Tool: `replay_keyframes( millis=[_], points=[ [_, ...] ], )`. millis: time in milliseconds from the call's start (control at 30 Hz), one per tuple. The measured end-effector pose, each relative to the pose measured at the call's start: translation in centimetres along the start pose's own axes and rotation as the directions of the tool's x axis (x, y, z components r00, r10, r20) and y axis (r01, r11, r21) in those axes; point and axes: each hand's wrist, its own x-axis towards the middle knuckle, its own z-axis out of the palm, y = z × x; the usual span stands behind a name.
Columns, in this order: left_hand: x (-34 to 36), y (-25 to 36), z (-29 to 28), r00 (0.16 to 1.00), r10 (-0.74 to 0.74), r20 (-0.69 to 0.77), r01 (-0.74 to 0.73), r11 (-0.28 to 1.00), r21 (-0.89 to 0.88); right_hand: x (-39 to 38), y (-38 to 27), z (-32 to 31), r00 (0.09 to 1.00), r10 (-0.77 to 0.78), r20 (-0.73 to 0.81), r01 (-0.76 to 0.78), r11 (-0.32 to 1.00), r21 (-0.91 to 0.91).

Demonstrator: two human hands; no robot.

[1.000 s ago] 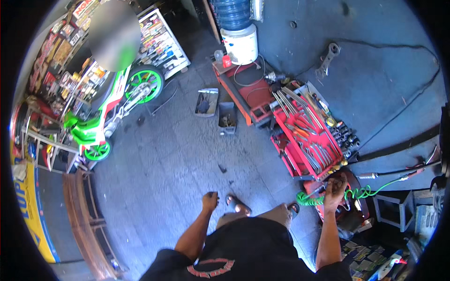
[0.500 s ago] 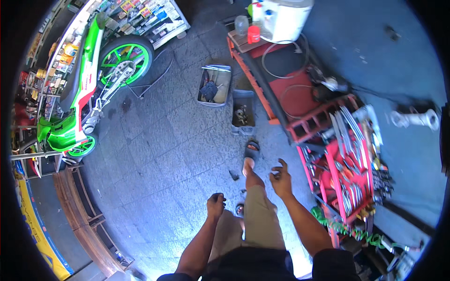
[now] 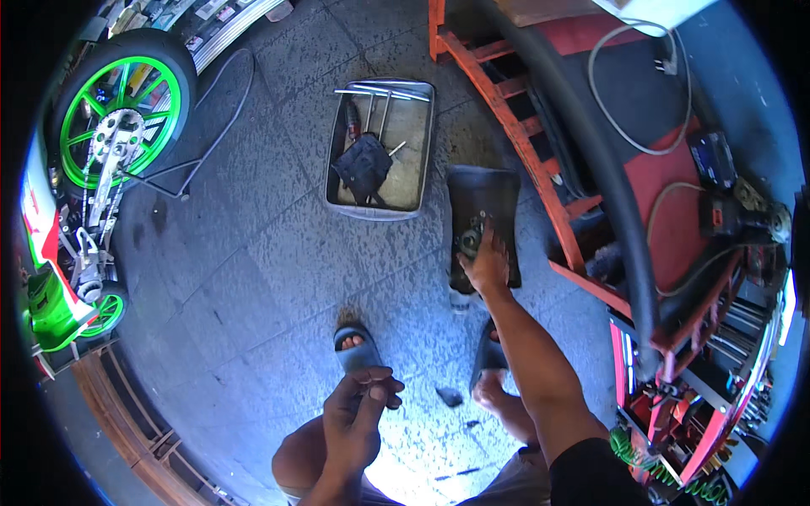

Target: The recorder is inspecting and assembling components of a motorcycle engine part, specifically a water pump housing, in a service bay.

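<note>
My right hand [image 3: 491, 266] reaches down into a dark plastic bin [image 3: 504, 181] on the floor. Its fingers are spread around small metal parts [image 3: 470, 242] lying in there; some of them are hidden under the hand. My left hand [image 3: 359, 417] hovers over my left foot, in front of the lap. Its fingers are curled with the thumb pressed against them, and anything between them is too small or hidden to make out. Left of the bin stands a grey tray [image 3: 331, 190] holding a black cloth-like item [image 3: 364, 166], a red-and-black handled tool [image 3: 353, 118] and metal rods [image 3: 384, 91].
A motorcycle with a green wheel [image 3: 181, 118] and a metal stand [image 3: 194, 173] are at the left. An orange-red lift bench [image 3: 536, 135] with a cable [image 3: 597, 93] rises at the right. A red tool rack [image 3: 675, 422] is near my right arm; a wooden bench [image 3: 118, 422] is lower left.
I have come nearer the tray and bin and crouched down. My right hand has gone from free air into the bin. My left hand has come up in front of me, fingers still curled.
</note>
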Motion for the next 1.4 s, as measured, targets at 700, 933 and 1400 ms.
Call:
replay_keyframes(
  millis=[700, 933, 1400],
  points=[
    [14.8, 4.0, 13.5, 0.379, -0.225, 0.898, 0.310, 0.945, 0.106, -15.7, -11.8, -18.4, 0.824, 0.079, -0.561, 0.212, 0.876, 0.434],
    [13.3, 4.7, 12.3, 0.470, -0.099, 0.877, 0.261, 0.965, -0.031, -17.4, -11.9, -19.0, 0.857, -0.012, -0.515, 0.365, 0.721, 0.589],
    [11.1, 6.0, 12.1, 0.656, -0.023, 0.755, 0.162, 0.980, -0.111, -18.6, -7.3, -22.2, 0.934, -0.313, -0.172, 0.215, 0.110, 0.970]
  ],
)
